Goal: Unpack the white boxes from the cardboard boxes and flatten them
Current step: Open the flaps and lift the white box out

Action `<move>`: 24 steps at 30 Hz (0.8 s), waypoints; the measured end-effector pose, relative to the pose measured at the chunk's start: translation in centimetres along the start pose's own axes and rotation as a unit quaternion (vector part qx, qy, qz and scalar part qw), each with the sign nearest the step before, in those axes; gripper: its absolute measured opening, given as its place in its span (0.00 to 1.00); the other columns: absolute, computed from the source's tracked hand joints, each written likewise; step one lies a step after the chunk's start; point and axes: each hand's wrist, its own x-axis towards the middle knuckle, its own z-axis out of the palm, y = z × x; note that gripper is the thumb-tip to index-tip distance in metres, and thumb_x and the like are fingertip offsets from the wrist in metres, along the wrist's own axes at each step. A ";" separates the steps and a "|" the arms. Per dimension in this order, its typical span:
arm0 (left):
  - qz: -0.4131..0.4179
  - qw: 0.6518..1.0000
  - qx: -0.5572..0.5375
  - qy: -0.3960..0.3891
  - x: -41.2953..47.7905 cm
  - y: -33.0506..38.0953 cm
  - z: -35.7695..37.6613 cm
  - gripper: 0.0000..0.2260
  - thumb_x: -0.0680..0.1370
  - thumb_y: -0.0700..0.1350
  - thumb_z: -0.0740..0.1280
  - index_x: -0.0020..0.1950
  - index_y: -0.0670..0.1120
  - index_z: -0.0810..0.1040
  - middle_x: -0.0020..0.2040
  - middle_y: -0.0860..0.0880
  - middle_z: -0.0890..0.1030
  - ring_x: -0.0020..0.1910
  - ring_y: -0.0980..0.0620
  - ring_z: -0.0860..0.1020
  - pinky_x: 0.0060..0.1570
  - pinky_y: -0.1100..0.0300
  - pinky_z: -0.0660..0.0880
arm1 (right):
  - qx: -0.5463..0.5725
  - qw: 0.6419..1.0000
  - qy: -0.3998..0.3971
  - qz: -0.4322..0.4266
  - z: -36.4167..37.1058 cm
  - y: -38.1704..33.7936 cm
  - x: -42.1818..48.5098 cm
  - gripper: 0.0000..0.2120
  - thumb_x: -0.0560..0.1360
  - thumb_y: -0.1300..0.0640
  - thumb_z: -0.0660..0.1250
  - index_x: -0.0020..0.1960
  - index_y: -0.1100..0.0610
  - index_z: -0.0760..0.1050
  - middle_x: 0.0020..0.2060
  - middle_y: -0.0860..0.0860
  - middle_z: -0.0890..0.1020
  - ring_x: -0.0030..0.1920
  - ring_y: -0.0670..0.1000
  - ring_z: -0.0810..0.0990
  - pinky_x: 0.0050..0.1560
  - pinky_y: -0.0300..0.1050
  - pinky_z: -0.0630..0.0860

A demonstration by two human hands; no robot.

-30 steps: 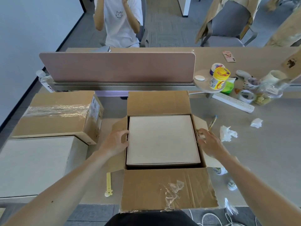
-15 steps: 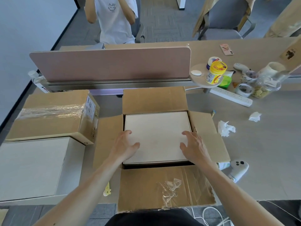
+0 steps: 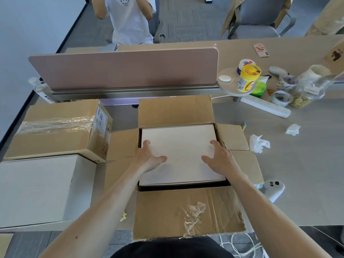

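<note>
Head view is showing the left hand (image 3: 149, 158) and the right hand (image 3: 220, 157) resting on the lid of the white box (image 3: 182, 138), fingers (image 3: 146, 144) spread and relaxed, pinching nothing. The white box is sitting snug inside the open cardboard box (image 3: 175, 112) on the surface (image 3: 297, 155), its walls standing just outside the outermost fingers. It is looking stiff, smooth and probably light, so the fingers are likely needing to slip down the narrow side gaps, the flat lid offering no purchase.
</note>
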 end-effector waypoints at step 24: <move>0.072 0.996 -0.015 0.040 -0.6 0.6 -2.3 0.45 0.69 0.65 0.74 0.80 0.55 0.56 0.78 0.55 0.62 0.76 0.48 0.64 0.71 0.48 0.64 | 0.094 0.995 0.043 -0.013 -2.0 0.8 0.1 0.38 0.71 0.40 0.73 0.76 0.43 0.60 0.71 0.51 0.72 0.70 0.56 0.70 0.68 0.52 0.67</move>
